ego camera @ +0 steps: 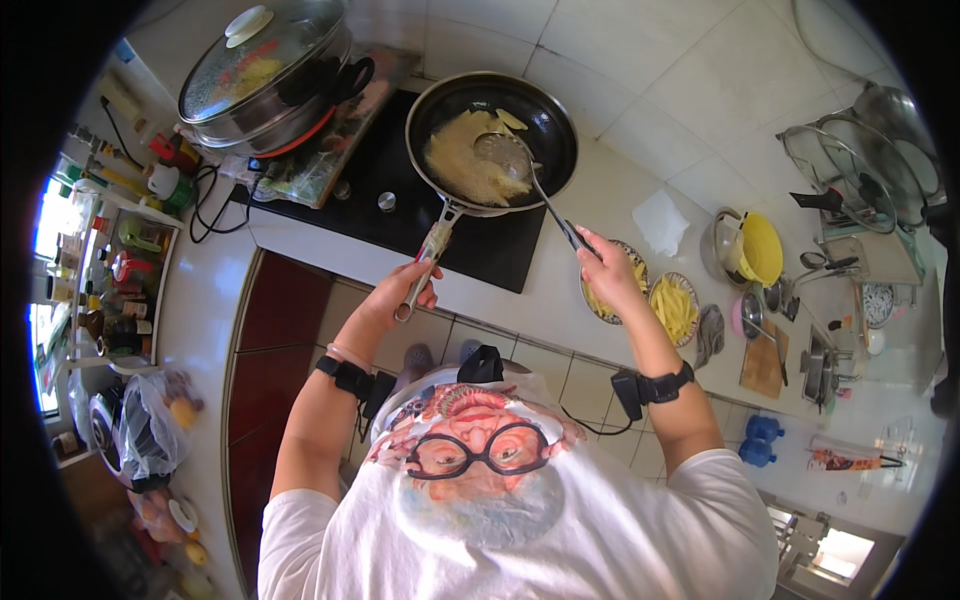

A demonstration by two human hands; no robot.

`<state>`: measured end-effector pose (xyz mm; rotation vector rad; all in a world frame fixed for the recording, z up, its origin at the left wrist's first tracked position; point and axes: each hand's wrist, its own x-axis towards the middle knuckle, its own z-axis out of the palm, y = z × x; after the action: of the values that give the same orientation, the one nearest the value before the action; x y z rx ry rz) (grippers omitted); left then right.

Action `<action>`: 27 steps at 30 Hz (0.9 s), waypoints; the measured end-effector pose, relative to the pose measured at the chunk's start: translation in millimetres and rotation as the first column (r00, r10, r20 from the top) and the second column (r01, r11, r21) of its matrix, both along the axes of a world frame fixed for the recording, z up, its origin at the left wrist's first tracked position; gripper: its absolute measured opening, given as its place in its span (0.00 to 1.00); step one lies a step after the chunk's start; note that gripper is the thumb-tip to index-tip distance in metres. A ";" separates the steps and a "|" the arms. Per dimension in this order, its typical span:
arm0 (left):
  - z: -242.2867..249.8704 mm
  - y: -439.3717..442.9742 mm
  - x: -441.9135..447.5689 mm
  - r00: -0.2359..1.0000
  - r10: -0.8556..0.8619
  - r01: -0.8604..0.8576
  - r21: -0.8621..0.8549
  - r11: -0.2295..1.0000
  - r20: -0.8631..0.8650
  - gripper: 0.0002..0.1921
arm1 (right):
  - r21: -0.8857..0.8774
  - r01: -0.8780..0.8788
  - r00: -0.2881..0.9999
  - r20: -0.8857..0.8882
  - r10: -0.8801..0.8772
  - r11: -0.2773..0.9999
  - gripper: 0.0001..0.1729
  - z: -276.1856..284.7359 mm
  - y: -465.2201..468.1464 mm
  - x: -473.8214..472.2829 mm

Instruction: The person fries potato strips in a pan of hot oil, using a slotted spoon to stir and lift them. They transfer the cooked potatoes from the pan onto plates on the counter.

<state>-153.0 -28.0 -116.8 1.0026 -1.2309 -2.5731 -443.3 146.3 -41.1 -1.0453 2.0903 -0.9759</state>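
Observation:
My left hand [409, 289] grips the metal handle [444, 225] of a dark wok [553, 131] on the black glass cooktop [495, 255]. In my right hand [607, 266] is the handle of a metal skimmer [504, 154], its perforated head down in the wok. Bubbling oil [457, 161] with pale strips of food in it covers the wok's bottom, and one pale piece [511, 118] lies higher on the far wall. Below and beside my right forearm stand two patterned bowls of yellow cut strips, one bowl [675, 307] in full view, the other [589, 289] partly hidden.
A lidded steamer pot [262, 82] stands left of the wok on a patterned board [352, 127]. To the right are a white paper sheet [660, 223], a yellow basket [761, 247], a grey cloth [709, 335], a cutting board [761, 360] and a sink [816, 375]. Bottles fill a rack [169, 277] at left.

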 end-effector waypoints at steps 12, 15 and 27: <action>3.6 -1.4 -1.3 1.000 -0.013 0.013 0.027 1.000 -0.017 0.18 | -0.012 -0.243 0.900 -0.376 0.221 0.970 0.22 33.3 6.1 6.0; 6.3 -0.3 0.4 0.999 -0.013 0.013 0.016 1.000 -0.031 0.17 | 0.112 -0.164 0.880 -0.432 0.197 0.980 0.21 25.8 -14.3 7.6; -13.0 -3.4 2.7 0.998 -0.024 0.024 0.008 1.000 -0.058 0.18 | 0.193 -0.342 0.470 -0.812 0.345 0.920 0.23 27.9 -111.3 -6.8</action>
<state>-150.2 -31.5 -129.8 0.9135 -1.2260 -2.6081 -450.1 35.0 -13.3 -2.1602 2.3850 -0.2167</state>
